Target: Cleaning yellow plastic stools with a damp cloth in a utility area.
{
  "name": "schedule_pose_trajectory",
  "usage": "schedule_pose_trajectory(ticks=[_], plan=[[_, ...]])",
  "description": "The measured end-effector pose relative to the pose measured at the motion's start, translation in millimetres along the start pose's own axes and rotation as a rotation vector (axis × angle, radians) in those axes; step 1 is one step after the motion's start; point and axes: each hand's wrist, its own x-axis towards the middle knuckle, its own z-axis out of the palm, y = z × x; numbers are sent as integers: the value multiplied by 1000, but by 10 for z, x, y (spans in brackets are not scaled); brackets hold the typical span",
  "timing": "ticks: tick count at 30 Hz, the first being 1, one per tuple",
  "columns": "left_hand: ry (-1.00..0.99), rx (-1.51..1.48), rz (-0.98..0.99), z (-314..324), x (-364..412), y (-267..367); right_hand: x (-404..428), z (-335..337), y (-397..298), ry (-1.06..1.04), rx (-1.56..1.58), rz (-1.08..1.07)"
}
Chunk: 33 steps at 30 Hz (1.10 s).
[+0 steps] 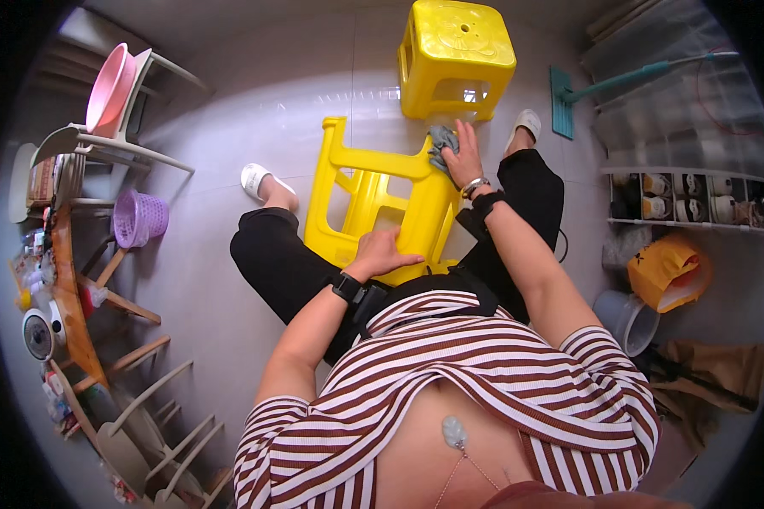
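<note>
A yellow plastic stool (347,156) lies tipped over between my knees, its legs pointing away from me and its open frame showing. My right hand (463,156) presses a crumpled grey cloth (442,145) against the end of its upper right leg. My left hand (382,253) rests on the near part of the same stool, fingers bent and thumb stretched to the right; whether it grips the plastic is hard to tell. A second yellow plastic stool (461,44) stands upright on the floor beyond, its seat facing up.
On the left are a wooden table (76,305), chairs, a pink basin (111,89) and a purple basket (140,218). A teal flat mop (561,105) lies at the right, near a shoe rack (687,223), an orange bag (665,273) and a grey bucket (627,321).
</note>
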Motion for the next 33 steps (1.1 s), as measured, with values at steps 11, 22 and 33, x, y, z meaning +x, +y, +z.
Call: schedule_pose_trajectory(ticks=[11, 22, 33], plan=[[48, 17, -16, 52, -5, -58, 259, 44, -325, -83, -142, 337], [164, -346, -3, -283, -24, -10, 382, -489, -451, -5, 371, 62], [166, -131, 26, -649, -164, 368, 325, -754, -857, 187, 101, -237]])
